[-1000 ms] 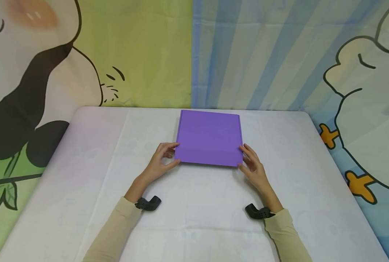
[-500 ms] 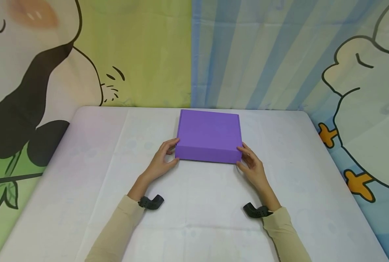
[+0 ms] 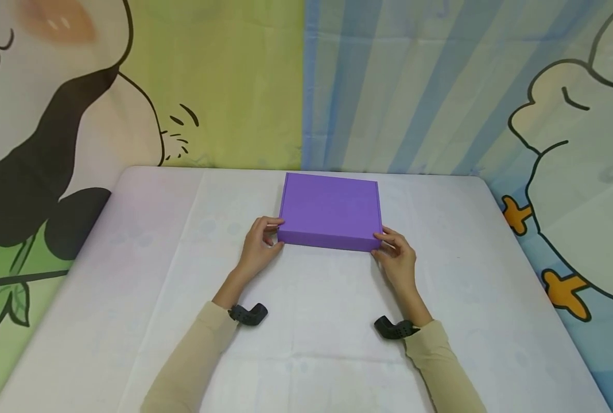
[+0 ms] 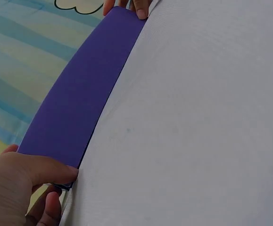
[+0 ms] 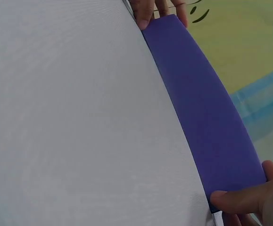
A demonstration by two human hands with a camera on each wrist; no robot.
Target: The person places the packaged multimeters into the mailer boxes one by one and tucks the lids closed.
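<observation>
A purple flat box (image 3: 329, 209) lies closed near the far edge of the table. My left hand (image 3: 257, 246) grips its front left corner; in the left wrist view the thumb (image 4: 56, 170) presses the front wall of the box (image 4: 79, 94), while other fingers sit around the side. At the front right corner my right hand (image 3: 398, 261) holds the box the same way, its thumb (image 5: 235, 200) on the front wall in the right wrist view. The fingers beyond the box's sides are partly hidden.
A white cloth covers the table (image 3: 306, 310). Behind it hangs a cartoon-printed backdrop (image 3: 244, 86), close to the box's far side. A black wrist camera (image 3: 249, 314) is strapped on the left wrist, another black camera (image 3: 395, 328) on the right.
The box's front edge has come down and back a little, so its front wall shows more plainly than a second ago. Both hands have moved with it, and the wrists have drawn slightly inward.
</observation>
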